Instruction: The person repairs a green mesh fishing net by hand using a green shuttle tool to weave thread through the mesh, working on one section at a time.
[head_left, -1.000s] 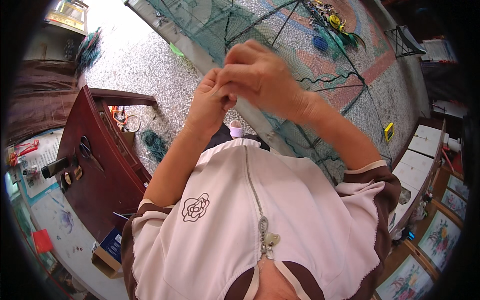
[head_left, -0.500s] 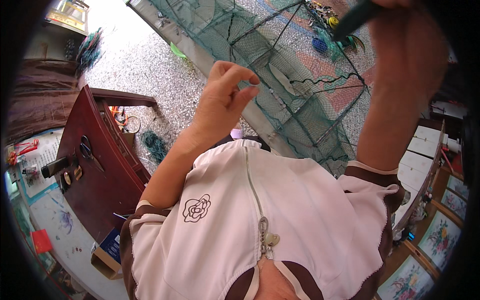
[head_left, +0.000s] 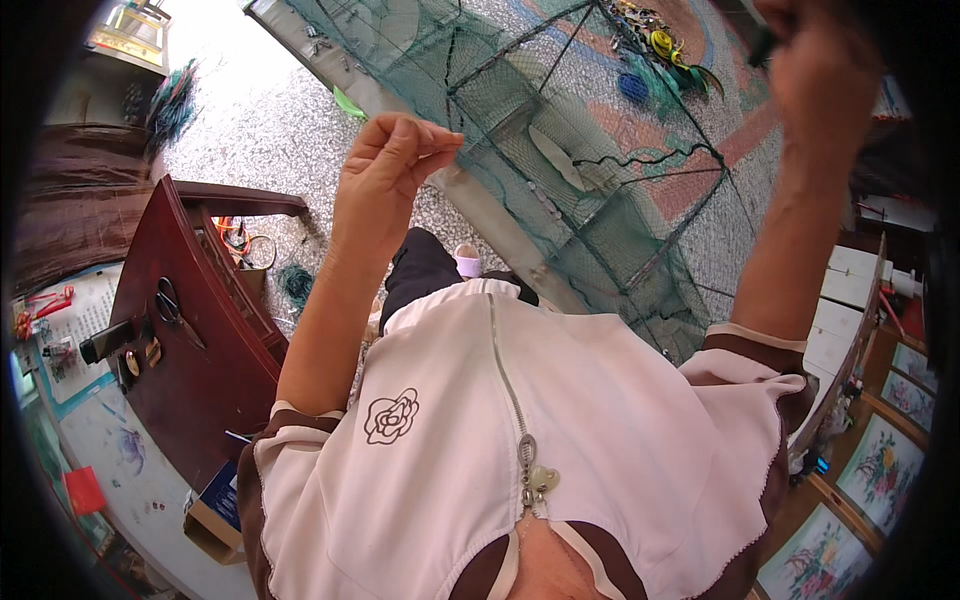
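My left hand (head_left: 390, 165) is raised in front of me, left of the net, with thumb and fingertips pressed together in a pinch. Whatever sits in that pinch is too small to make out. Up at the right rim, my right hand (head_left: 825, 75) is closed around a dark green tool (head_left: 762, 48), of which only a short end shows. Beyond and below both hands stretches a green mesh net (head_left: 610, 235) on a dark rod frame, like a folding fish trap. A pale leaf-shaped piece (head_left: 556, 157) lies against the mesh, near a black wavy cord.
At my left stands a dark red wooden table (head_left: 190, 390) with scissors (head_left: 178, 312) on it. A cardboard box (head_left: 213, 520) is at lower left. Yellow, blue and green cord bundles (head_left: 650, 75) lie on the speckled floor behind the net. White drawers (head_left: 840, 310) stand at right.
My left hand has moved left, and its curled fingers have closed into a pinch. My right hand has turned and shifted slightly right, so less of the dark green tool shows.
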